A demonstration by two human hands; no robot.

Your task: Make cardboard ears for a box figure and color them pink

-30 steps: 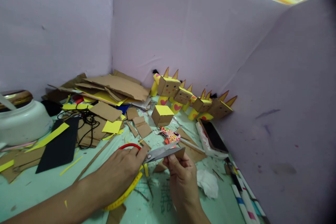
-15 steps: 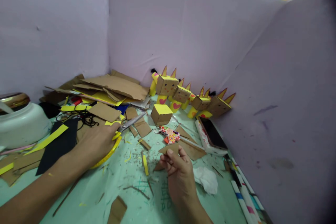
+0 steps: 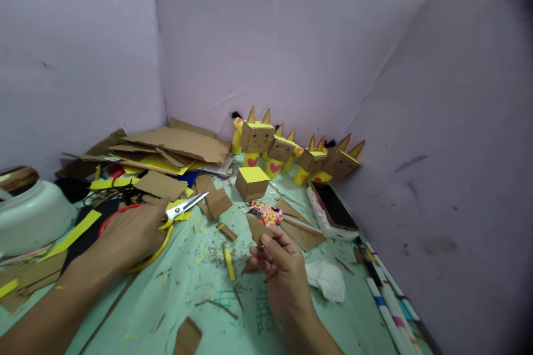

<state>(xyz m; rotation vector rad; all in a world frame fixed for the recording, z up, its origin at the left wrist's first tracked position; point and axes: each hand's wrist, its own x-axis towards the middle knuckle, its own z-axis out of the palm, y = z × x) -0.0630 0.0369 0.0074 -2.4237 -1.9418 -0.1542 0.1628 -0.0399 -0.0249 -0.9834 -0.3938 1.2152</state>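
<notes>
My left hand [image 3: 141, 230] is closed around the handles of a pair of scissors [image 3: 185, 209] with yellow and red grips. The metal blades point right and slightly away from me; some fingers are hidden behind the hand. Between thumb and fingers, my right hand [image 3: 281, 258] pinches a small pointed piece of brown cardboard [image 3: 257, 227]. Just beyond that piece lies a flowery scrap [image 3: 266, 213]. Behind it stands a small cardboard box [image 3: 252, 183] with a yellow top.
Along the back wall stand several yellow cardboard animal figures [image 3: 257, 138] with pointed horns. Cardboard sheets [image 3: 179, 144] are stacked back left, near a white pot [image 3: 35, 211]. A phone [image 3: 333, 205] rests on a white box at right, by crumpled tissue [image 3: 327, 282] and markers [image 3: 385, 308].
My left hand has drawn the scissors left and towards me, showing the red handle. The cardboard piece in my right hand has tilted more upright. The view has shifted slightly.
</notes>
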